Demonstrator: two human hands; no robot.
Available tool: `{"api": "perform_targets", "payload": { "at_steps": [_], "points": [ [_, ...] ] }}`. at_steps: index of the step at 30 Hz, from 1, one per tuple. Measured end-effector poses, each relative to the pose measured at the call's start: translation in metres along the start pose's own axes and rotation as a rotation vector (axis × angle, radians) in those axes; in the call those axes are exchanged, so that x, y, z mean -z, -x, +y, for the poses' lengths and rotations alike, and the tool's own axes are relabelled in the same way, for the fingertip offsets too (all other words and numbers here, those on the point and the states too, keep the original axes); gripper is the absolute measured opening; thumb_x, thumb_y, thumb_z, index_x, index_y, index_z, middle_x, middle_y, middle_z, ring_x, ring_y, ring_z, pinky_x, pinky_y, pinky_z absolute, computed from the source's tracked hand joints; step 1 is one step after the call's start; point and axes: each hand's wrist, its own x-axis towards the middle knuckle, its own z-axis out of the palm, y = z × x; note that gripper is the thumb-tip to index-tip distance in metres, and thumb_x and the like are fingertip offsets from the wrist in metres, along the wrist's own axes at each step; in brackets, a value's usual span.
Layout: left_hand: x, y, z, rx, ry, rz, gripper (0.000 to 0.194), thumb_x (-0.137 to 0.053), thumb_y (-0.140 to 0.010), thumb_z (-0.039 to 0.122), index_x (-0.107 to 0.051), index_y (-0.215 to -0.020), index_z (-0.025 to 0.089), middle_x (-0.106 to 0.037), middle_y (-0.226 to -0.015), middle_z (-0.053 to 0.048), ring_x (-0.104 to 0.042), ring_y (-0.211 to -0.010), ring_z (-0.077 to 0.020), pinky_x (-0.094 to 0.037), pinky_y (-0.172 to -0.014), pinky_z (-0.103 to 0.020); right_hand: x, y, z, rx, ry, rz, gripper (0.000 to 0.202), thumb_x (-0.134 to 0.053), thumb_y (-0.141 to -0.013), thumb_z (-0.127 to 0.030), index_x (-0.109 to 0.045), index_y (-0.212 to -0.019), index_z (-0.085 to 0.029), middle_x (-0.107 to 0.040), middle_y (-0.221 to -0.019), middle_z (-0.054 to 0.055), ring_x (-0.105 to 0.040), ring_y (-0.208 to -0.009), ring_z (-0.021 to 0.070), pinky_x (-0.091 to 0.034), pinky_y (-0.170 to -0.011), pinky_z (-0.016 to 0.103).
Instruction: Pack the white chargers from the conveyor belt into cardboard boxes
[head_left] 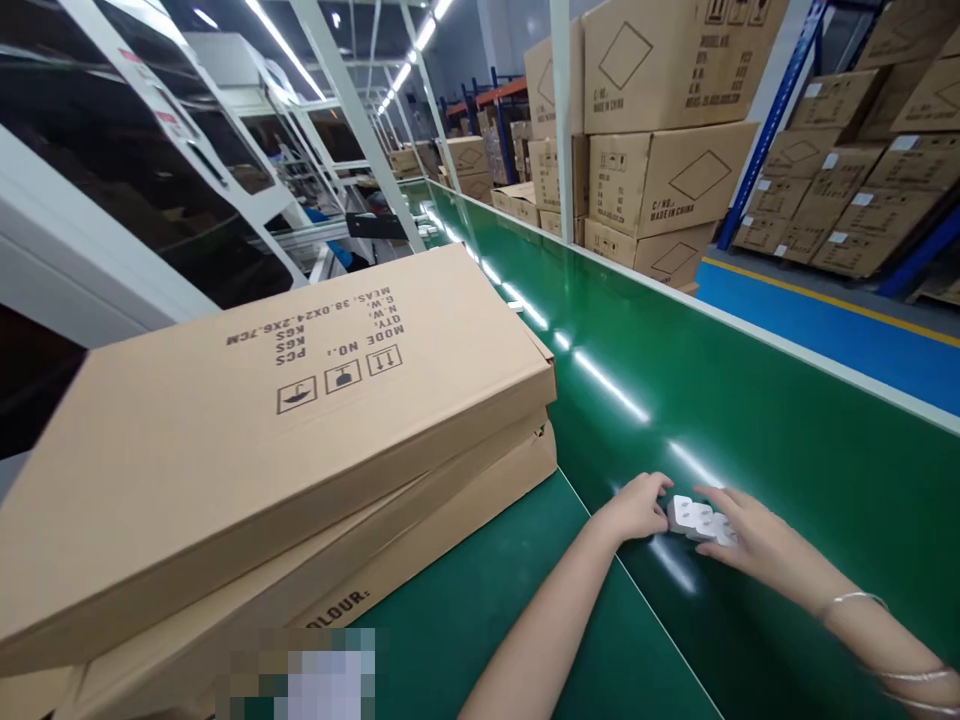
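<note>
On the green belt at the lower right lies a short row of small white pieces [702, 520], side by side. My left hand [636, 507] is at the left end of the row, thumb and fingers curled with a gap between their tips. At the other end, my right hand [754, 535] has its thumb and fingers apart around the last white piece. Bracelets circle my right wrist. Whether either hand presses on the pieces is hard to tell.
Flat cardboard boxes [300, 430] are stacked on the left beside the green belt [825, 460]. Larger cartons [660, 180] stand behind the belt's far edge, near a white post [561, 120]. A blurred patch covers something at the bottom left.
</note>
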Motion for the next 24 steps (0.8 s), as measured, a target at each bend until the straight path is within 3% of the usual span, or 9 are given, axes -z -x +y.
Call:
{"api": "perform_targets", "payload": {
  "at_steps": [2, 6, 8, 10, 14, 18, 21, 24],
  "points": [
    [0.002, -0.004, -0.005, 0.058, 0.029, 0.026, 0.046, -0.050, -0.070, 0.010, -0.051, -0.116, 0.015, -0.058, -0.108, -0.008, -0.061, -0.076, -0.0124, -0.049, -0.078, -0.028, -0.005, 0.001, -0.009, 0.024, 0.097, 0.042, 0.061, -0.061, -0.077, -0.045, -0.042, -0.130, -0.024, -0.053, -0.122, 0.011, -0.054, -0.106, 0.0276, -0.050, -0.071, 0.032],
    [0.004, -0.008, -0.010, 0.103, 0.046, 0.111, 0.035, -0.036, -0.078, 0.013, -0.055, -0.107, 0.017, -0.063, -0.093, -0.004, -0.061, -0.070, -0.0117, -0.049, -0.076, -0.028, -0.014, -0.002, -0.023, 0.039, 0.202, 0.076, 0.037, -0.048, -0.087, -0.044, -0.051, -0.117, -0.022, -0.060, -0.105, 0.010, -0.057, -0.093, 0.0270, -0.049, -0.064, 0.032],
    [0.004, -0.009, -0.011, 0.117, 0.062, 0.130, 0.032, -0.038, -0.078, 0.015, -0.057, -0.103, 0.019, -0.064, -0.090, -0.003, -0.061, -0.069, -0.0118, -0.049, -0.075, -0.028, -0.010, 0.000, -0.023, 0.024, 0.087, 0.065, 0.034, -0.046, -0.088, -0.045, -0.055, -0.110, -0.021, -0.062, -0.097, 0.010, -0.058, -0.086, 0.0264, -0.047, -0.065, 0.034],
    [0.003, -0.011, -0.014, 0.131, 0.090, 0.129, 0.031, -0.039, -0.077, 0.015, -0.058, -0.101, 0.019, -0.064, -0.087, -0.002, -0.062, -0.067, -0.0113, -0.049, -0.071, -0.026, 0.002, 0.011, -0.022, -0.028, -0.217, -0.004, 0.038, -0.048, -0.085, -0.050, -0.055, -0.108, -0.021, -0.063, -0.095, 0.009, -0.059, -0.082, 0.0248, -0.047, -0.068, 0.034],
    [0.003, -0.015, -0.018, 0.164, 0.151, 0.132, 0.030, -0.039, -0.076, 0.015, -0.057, -0.100, 0.018, -0.064, -0.086, -0.002, -0.062, -0.063, -0.0093, -0.049, -0.064, -0.022, 0.030, 0.072, -0.019, -0.343, -1.030, -0.138, 0.055, -0.055, -0.078, -0.063, -0.056, -0.109, -0.018, -0.065, -0.091, 0.008, -0.061, -0.078, 0.0218, -0.048, -0.066, 0.030],
    [0.002, -0.015, -0.020, 0.200, 0.174, 0.155, 0.028, -0.039, -0.076, 0.016, -0.056, -0.098, 0.016, -0.063, -0.084, -0.004, -0.061, -0.058, -0.0082, -0.048, -0.057, -0.020, 0.044, 0.160, -0.027, -0.715, -1.693, -0.030, 0.058, -0.068, -0.069, -0.061, -0.061, -0.108, -0.019, -0.066, -0.090, 0.008, -0.062, -0.081, 0.0215, -0.051, -0.066, 0.028],
    [0.002, -0.013, -0.021, 0.208, 0.157, 0.196, 0.026, -0.039, -0.076, 0.020, -0.055, -0.097, 0.015, -0.062, -0.081, -0.004, -0.060, -0.057, -0.0089, -0.048, -0.056, -0.020, 0.047, 0.213, -0.038, -0.741, -1.968, 0.092, 0.046, -0.071, -0.071, -0.053, -0.066, -0.101, -0.018, -0.065, -0.084, 0.007, -0.062, -0.072, 0.0178, -0.050, -0.060, 0.025],
    [0.002, -0.011, -0.023, 0.184, 0.114, 0.276, 0.026, -0.040, -0.075, 0.023, -0.055, -0.094, 0.016, -0.062, -0.081, -0.004, -0.060, -0.060, -0.0108, -0.048, -0.058, -0.022, 0.046, 0.248, -0.047, -0.700, -2.108, 0.192, 0.039, -0.075, -0.070, -0.049, -0.068, -0.092, -0.017, -0.063, -0.076, 0.004, -0.060, -0.066, 0.0120, -0.047, -0.057, 0.019]
  ]
}}
